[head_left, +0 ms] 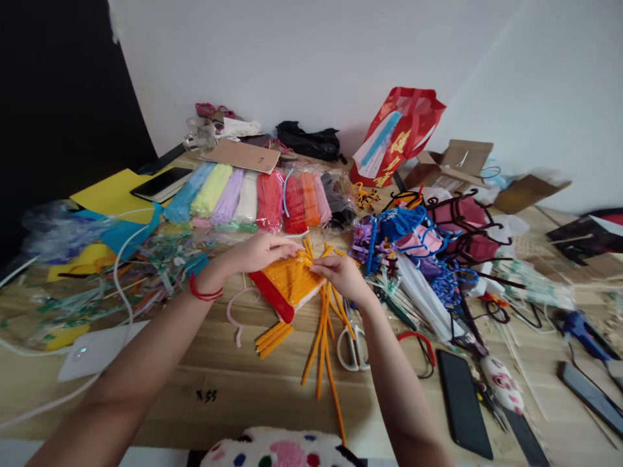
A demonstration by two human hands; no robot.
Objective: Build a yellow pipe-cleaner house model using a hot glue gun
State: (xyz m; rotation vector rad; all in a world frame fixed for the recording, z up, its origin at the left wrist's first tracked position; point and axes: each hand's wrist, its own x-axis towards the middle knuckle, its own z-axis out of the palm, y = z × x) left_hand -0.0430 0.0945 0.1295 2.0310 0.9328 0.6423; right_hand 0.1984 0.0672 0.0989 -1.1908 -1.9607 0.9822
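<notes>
My left hand [265,251] and my right hand [343,275] meet at the middle of the table, fingers closed in pinches on a small orange pipe cleaner piece [304,257]. Its exact shape is partly hidden by the fingertips. Just below them lies a panel of orange pipe cleaner rows [288,280] with a red edge [272,299]. Long loose orange pipe cleaners [322,353] fan out towards me under my right hand. A short bundle of cut orange pipe cleaners [274,338] rests in front of the panel. White-handled scissors [354,350] lie beside my right wrist.
Bagged pipe cleaners [243,198] in many colours line the back. On the right are blue and purple fuzzy pieces [402,227], a red bag [396,139], a black phone [464,402] and a blue glue gun [588,334]. Plastic scraps [146,266] and a white cable [118,272] spread left.
</notes>
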